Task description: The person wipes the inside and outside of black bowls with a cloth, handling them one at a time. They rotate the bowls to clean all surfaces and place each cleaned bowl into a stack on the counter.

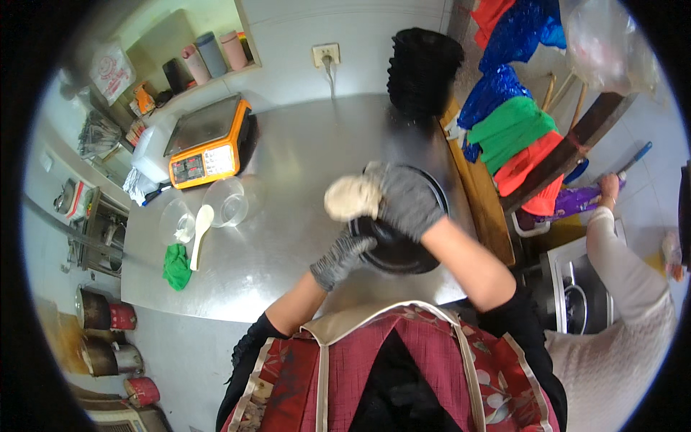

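In a grey knit glove, my right hand [407, 202] grips a pale, bunched cloth [352, 198], blurred, over the far left part of a round black pan or bowl [397, 248]. My left hand [343, 259], gloved alike, holds the near left rim of that black vessel, its thumb over the edge. The vessel rests on, or just above, the steel table [291, 259]; which of the two I cannot tell. Part of its inside is hidden under my right hand and forearm.
Left on the table are an orange scale [208, 162], clear plastic bowls [233, 209], a white spoon [201, 232] and a green cloth [177, 267]. Stacked black dishes [424, 73] stand at the back. Cloths hang right of a wooden board [483, 200]; a co-worker's arm [621, 254] is beyond.
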Action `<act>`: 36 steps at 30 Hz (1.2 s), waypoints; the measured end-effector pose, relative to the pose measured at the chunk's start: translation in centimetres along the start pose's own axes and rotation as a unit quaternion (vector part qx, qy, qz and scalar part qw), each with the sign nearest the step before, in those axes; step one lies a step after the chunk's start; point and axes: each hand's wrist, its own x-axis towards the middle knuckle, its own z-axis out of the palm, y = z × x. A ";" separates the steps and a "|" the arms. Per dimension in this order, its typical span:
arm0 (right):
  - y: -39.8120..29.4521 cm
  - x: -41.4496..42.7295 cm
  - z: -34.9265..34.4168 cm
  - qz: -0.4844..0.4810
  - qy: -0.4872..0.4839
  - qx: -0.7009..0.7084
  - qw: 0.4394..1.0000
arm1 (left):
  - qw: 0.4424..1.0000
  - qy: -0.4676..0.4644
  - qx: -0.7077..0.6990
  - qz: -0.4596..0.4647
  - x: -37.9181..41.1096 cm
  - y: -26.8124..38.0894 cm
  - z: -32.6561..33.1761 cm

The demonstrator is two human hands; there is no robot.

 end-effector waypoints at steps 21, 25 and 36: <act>-3.6 -5.3 1.7 0.146 -0.148 0.379 0.902 | 0.944 0.313 -0.023 0.105 1.8 4.1 -2.9; 0.3 -7.6 1.2 0.170 0.091 0.620 0.760 | 0.926 0.273 -0.237 0.109 1.7 5.2 -2.7; 2.8 -5.7 2.2 0.326 0.179 0.660 0.653 | 0.988 0.118 -0.024 0.097 1.7 1.5 -0.6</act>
